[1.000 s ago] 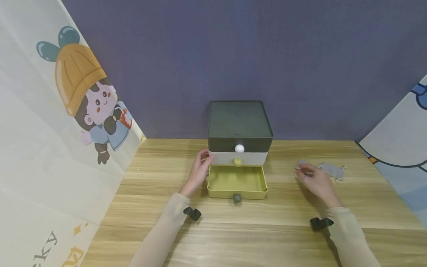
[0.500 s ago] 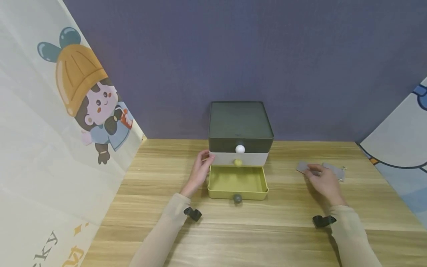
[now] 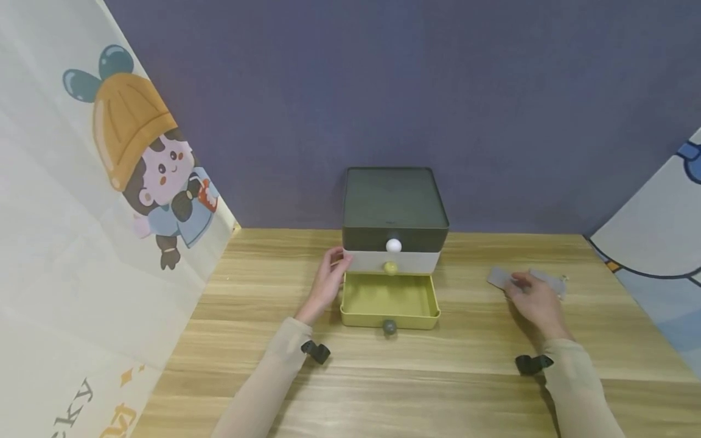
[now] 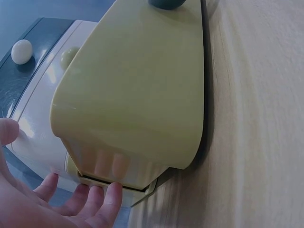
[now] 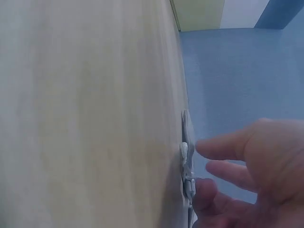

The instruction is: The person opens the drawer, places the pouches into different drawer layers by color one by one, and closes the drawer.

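Landmark: I take the drawer box (image 3: 393,219) as my reference; it stands at the back middle of the table (image 3: 438,377), against the purple wall, so both hands reach it easily.

Drawers: the bottom yellow drawer (image 3: 389,299) is pulled out toward me and shows nothing inside; the white drawer (image 3: 391,260) and the dark top drawer (image 3: 394,234) above it sit pushed in.

Left hand: my left hand (image 3: 327,281) rests against the left side of the drawer box, level with the white drawer. I judge it is there to steady the box while the yellow drawer stands out.

Left fingers: in the left wrist view the fingers (image 4: 90,199) lie straight and a little spread along the box's lower corner, gripping nothing.

Right hand: my right hand (image 3: 533,301) is well to the right of the drawer box, laid on the grey pouch (image 3: 501,278).

Grey pouch: it lies flat on the table, right of the drawer box, part of it hidden under my hand.

Right fingers: the right wrist view shows the fingers (image 5: 223,148) reaching over the pouch's edge with the thumb low beside it; I cannot tell whether they already pinch it.

Backdrop: a cartoon panel (image 3: 148,164) leans left of the drawer box.
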The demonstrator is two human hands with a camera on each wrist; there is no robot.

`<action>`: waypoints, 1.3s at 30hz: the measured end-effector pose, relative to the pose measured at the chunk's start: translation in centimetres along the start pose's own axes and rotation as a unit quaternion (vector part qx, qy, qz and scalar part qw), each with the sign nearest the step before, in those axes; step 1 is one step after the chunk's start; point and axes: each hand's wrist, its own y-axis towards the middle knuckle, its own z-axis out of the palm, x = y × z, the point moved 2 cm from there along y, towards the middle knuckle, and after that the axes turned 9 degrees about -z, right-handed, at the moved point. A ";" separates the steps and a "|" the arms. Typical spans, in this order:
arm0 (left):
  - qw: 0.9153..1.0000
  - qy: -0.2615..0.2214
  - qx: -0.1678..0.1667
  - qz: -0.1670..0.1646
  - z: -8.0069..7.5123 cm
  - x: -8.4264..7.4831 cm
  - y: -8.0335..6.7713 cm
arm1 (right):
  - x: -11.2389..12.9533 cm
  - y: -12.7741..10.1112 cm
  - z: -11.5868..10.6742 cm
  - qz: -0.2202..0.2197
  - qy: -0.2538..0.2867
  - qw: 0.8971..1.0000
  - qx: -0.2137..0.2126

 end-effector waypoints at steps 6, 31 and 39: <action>1.000 -0.005 -0.001 0.008 0.0 0.0 -0.1 | -0.1 0.1 -0.3 -0.002 -0.016 0.999 0.036; 1.000 0.002 -0.006 0.003 0.1 -0.1 -0.4 | -0.3 -0.3 -0.1 -0.023 -0.042 0.998 0.043; 1.000 0.006 -0.005 0.005 0.0 -0.1 -0.4 | -0.4 -0.4 -0.1 -0.033 -0.047 0.997 0.044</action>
